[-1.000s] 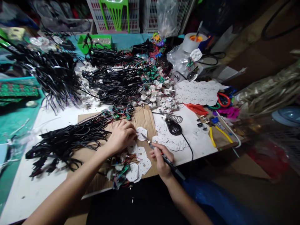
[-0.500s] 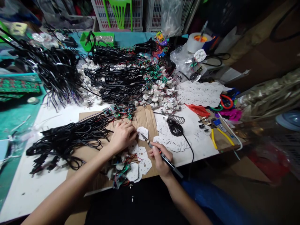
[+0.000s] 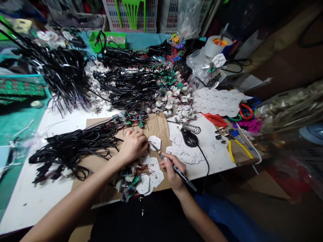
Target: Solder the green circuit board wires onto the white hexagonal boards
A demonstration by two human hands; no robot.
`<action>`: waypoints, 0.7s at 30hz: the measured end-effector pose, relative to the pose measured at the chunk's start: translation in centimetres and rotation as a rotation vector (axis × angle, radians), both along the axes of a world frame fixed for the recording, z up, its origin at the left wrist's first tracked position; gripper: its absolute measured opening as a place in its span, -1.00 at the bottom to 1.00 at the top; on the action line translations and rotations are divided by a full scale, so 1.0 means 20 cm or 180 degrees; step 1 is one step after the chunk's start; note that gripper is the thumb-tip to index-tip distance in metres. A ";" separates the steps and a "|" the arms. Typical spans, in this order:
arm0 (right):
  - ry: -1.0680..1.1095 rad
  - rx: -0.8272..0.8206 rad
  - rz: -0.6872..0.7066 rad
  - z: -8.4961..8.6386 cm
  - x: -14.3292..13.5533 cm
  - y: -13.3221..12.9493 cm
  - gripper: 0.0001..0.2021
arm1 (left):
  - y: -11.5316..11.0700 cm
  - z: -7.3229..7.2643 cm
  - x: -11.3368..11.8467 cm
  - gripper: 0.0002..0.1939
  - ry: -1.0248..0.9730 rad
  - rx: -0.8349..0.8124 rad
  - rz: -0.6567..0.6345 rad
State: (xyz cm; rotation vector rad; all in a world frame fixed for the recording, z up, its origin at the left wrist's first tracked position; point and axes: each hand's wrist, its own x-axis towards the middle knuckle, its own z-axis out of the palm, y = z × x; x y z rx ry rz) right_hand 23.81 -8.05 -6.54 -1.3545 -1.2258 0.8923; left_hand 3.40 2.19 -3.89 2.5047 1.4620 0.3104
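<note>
My right hand [image 3: 174, 168] is closed round a soldering iron [image 3: 179, 172], its tip pointing up and left onto a white octagonal circuit board [image 3: 154, 142]. At that board's left edge, my left hand [image 3: 135, 144] has its fingers pinched together; a thin wire seems to run from them, but most of what they hold is hidden. Just below lie more white boards [image 3: 155, 176] with red wires, overlapping on a brown cardboard sheet [image 3: 161, 126]. Left of my left hand spreads a bundle of black cables [image 3: 83, 144] ending in small green circuit boards [image 3: 135, 118].
A soldering iron stand [image 3: 189, 137] with a coiled spring is right of the cardboard, beside loose white boards [image 3: 188, 154]. Yellow-handled pliers [image 3: 241, 149] lie near the right edge. Behind are piled black cables [image 3: 131, 85], white parts [image 3: 174, 101] and a green bin [image 3: 107, 41].
The whole view has shifted slightly, with the background a little to the right. Both hands and the soldering iron keep nearly the same position at the board.
</note>
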 end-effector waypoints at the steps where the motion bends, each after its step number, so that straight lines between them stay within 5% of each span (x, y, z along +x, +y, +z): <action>1: -0.0008 0.0014 0.0008 0.00 0.00 0.00 -0.77 | 0.00 0.00 0.00 -0.80 0.0007 -0.0010 0.0001; 10: -0.0578 0.0375 0.0154 -0.02 0.00 -0.02 -0.78 | 0.00 0.01 0.00 -0.81 0.0061 -0.0078 0.0000; 21: -0.0110 0.0184 -0.0136 0.02 0.02 -0.01 -0.73 | -0.01 0.00 0.00 -0.84 -0.0080 -0.0028 -0.0012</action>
